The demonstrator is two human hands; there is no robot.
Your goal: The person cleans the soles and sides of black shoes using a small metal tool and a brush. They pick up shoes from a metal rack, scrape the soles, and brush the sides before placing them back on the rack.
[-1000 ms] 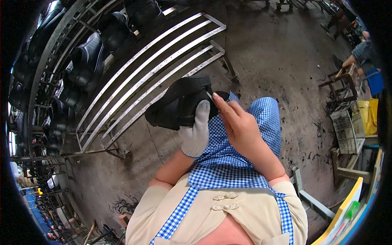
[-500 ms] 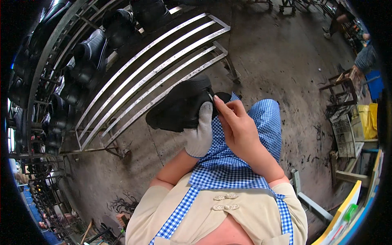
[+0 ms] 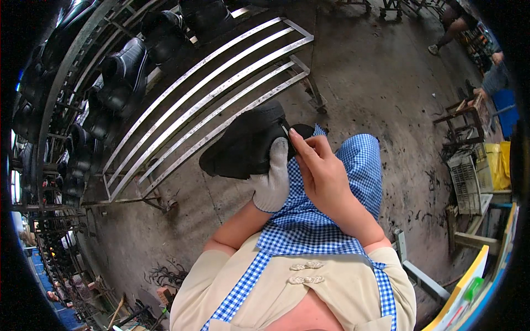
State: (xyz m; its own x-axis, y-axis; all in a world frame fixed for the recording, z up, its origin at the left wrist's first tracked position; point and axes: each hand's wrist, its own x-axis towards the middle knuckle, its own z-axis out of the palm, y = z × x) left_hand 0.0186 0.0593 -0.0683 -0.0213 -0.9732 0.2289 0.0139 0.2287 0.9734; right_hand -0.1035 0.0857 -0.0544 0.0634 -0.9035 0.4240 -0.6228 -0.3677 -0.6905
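Note:
My left hand, in a white knitted glove, is closed around a black shoe, its thumb pressed along the near side. The shoe is tilted above my lap, its toe pointing left. My bare right hand is closed in a pinch at the shoe's right end. Between its fingers and the shoe shows a thin, light-coloured sliver, like a slim blade. Most of what the right hand pinches is hidden by its fingers. Behind that hand another dark rounded piece partly shows.
An empty metal slatted rack stands just beyond the shoe. Racks of black shoes fill the left side. At right are a wooden stool, a plastic crate, a yellow bag and a yellow-edged board. Other people are at the far right.
My hands and the shoe hold nearly the same pose; the whole view has shifted slightly. At the far upper right, a person's leg has moved and shows more.

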